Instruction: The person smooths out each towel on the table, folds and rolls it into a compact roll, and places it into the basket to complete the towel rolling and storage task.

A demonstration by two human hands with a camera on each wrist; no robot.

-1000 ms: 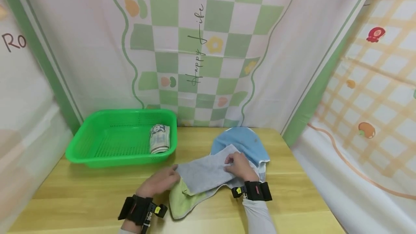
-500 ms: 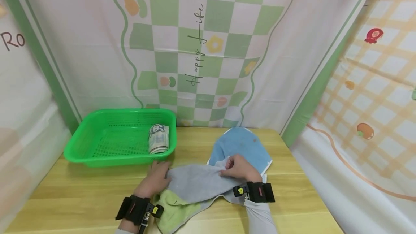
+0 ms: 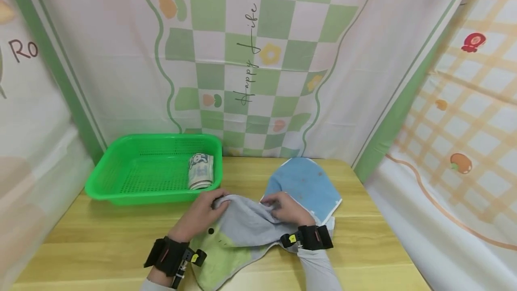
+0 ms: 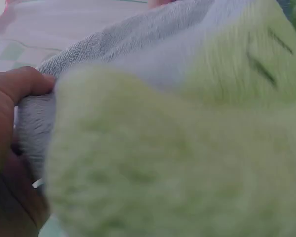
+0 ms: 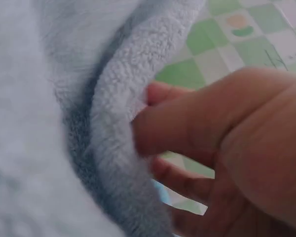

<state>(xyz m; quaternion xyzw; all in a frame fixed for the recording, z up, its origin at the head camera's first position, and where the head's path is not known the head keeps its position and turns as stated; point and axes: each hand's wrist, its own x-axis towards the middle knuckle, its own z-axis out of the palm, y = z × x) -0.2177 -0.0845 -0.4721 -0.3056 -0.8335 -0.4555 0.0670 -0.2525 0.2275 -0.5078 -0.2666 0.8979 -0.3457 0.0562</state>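
Observation:
A grey and light green towel [image 3: 248, 226] with small dark marks lies bunched on the wooden table, its middle lifted between my hands. At its left edge my left hand [image 3: 198, 217] grips the grey cloth; the left wrist view shows the thumb over the edge and fingers beneath it. My right hand [image 3: 288, 208] pinches the far edge of the same towel, which appears in the right wrist view as a thick soft fold [image 5: 121, 106] between thumb and fingers. Beyond my right hand lies a blue towel [image 3: 304, 185] with white edging, partly covered by the hand and grey cloth.
A green plastic basket [image 3: 149, 200] stands at the back left, close beyond my left hand. Inside it, at the right end, sits a rolled cream towel [image 3: 200, 172] with a blue print. A patterned curtain [image 3: 258, 80] hangs behind the table.
My left hand has come from beside the towel to grip its left edge, lifting the grey part. The towel has shifted toward me and left, uncovering more of the blue towel.

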